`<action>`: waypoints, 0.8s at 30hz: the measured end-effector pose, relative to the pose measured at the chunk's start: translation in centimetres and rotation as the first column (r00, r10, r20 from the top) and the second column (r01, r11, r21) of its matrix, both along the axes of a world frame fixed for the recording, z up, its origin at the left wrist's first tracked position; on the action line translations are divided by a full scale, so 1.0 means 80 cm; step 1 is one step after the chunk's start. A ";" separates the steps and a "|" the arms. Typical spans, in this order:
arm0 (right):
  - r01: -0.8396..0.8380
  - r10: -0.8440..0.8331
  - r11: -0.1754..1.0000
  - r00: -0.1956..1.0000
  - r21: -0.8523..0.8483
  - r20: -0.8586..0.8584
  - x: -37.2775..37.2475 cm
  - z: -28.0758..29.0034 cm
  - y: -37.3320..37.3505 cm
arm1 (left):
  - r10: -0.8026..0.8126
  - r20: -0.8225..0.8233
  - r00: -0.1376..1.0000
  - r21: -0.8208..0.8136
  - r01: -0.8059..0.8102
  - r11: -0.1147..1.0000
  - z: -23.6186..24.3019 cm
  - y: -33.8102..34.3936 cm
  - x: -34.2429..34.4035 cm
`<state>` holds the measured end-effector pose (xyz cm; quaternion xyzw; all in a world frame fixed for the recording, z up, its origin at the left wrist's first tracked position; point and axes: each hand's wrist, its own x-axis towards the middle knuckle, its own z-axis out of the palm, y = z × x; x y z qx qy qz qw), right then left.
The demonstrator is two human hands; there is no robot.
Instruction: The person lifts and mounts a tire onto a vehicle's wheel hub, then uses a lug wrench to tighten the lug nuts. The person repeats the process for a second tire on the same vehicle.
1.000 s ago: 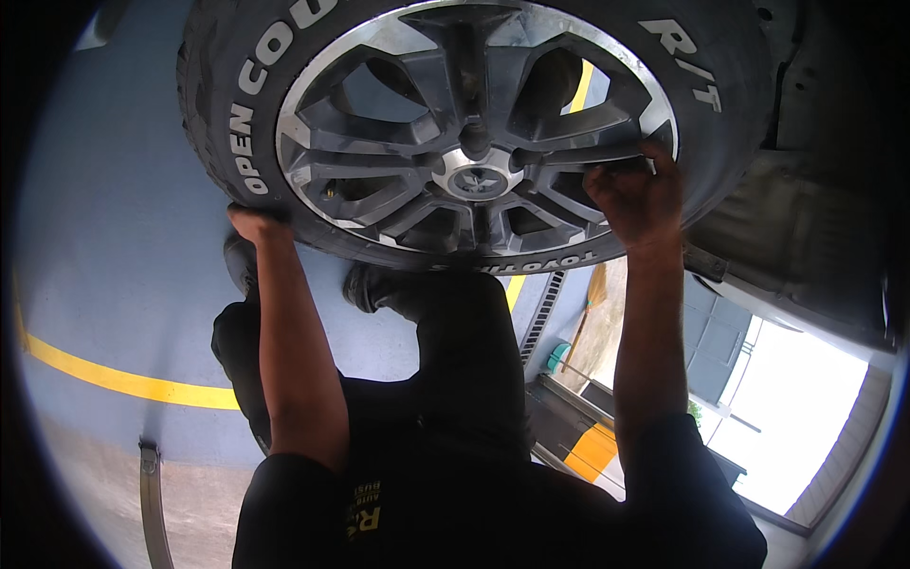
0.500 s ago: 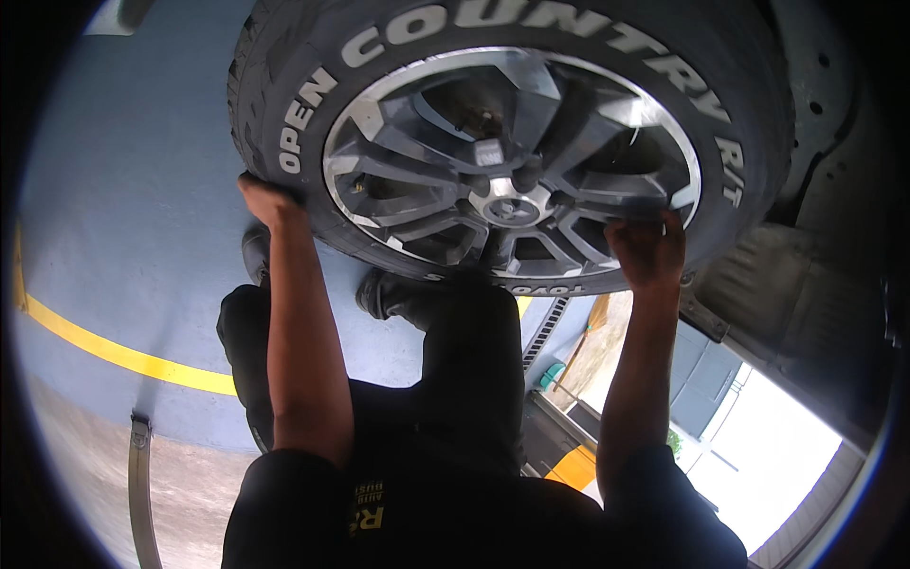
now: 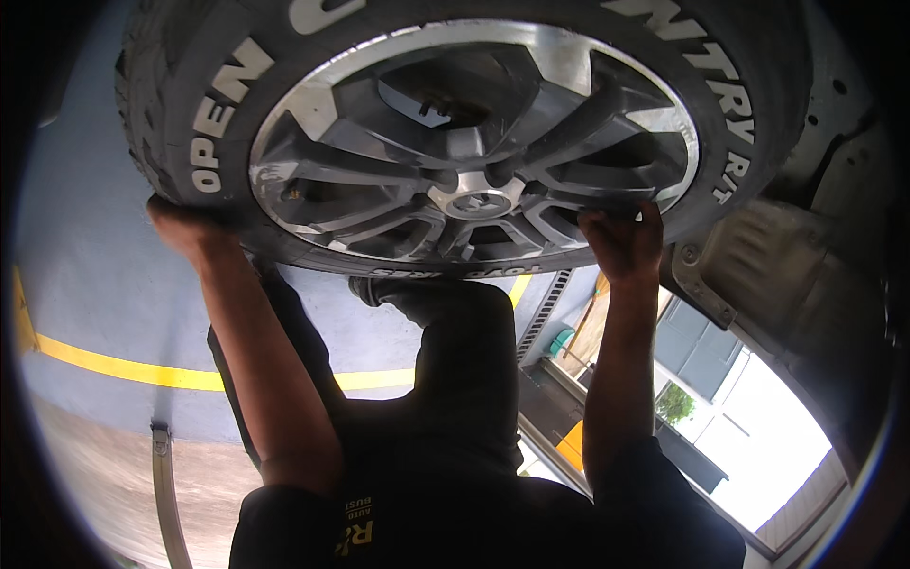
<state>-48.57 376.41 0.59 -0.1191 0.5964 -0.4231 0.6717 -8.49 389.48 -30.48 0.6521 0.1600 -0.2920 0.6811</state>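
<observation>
A large wheel (image 3: 479, 207) fills the upper part of the view, a black tire (image 3: 227, 114) with raised white lettering on a grey and silver alloy rim. My left hand (image 3: 194, 230) grips the tire's lower left edge, its fingers partly hidden behind the tread. At the lower right, my right hand (image 3: 626, 242) is closed on the rim edge and a spoke. Several bolt holes surround the centre cap. Through the spoke gaps, small metal parts show behind the rim. What supports the wheel from behind is hidden.
A vehicle's dark underside (image 3: 768, 256) lies close on the right. Below are a blue-grey floor with a yellow line (image 3: 142, 365), a drain grate (image 3: 545, 318) and a metal post (image 3: 163, 474). My bent leg (image 3: 464, 332) is under the wheel.
The wheel has shifted left and looks larger. Both hands stay on it; my left hand has moved left with the tire, my right slightly left.
</observation>
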 end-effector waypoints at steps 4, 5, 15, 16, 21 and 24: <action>0.061 -0.061 0.998 0.997 0.009 -0.041 0.001 0.001 0.001 | 0.063 -0.063 0.996 -0.066 -0.067 0.996 0.015 -0.009 -0.002; 0.044 -0.043 0.999 0.999 0.033 -0.022 -0.009 -0.001 0.003 | 0.069 -0.023 0.997 -0.016 -0.069 0.997 0.032 -0.015 -0.002; 0.034 -0.036 0.994 0.999 -0.100 -0.024 -0.016 -0.007 0.015 | -0.195 0.242 0.950 0.309 0.115 0.944 0.021 -0.004 0.004; 0.037 -0.040 0.995 0.999 -0.088 -0.026 -0.011 -0.010 0.011 | -0.123 0.239 0.963 0.196 0.076 0.978 0.009 0.001 0.014; 0.073 -0.074 0.994 0.997 -0.075 -0.010 -0.014 -0.009 0.018 | 0.004 0.172 0.985 -0.094 0.012 0.995 0.028 -0.013 0.020; 0.092 -0.092 0.990 0.996 -0.111 0.005 -0.014 -0.010 0.020 | -0.013 0.150 0.989 -0.186 0.041 0.982 0.040 -0.031 0.033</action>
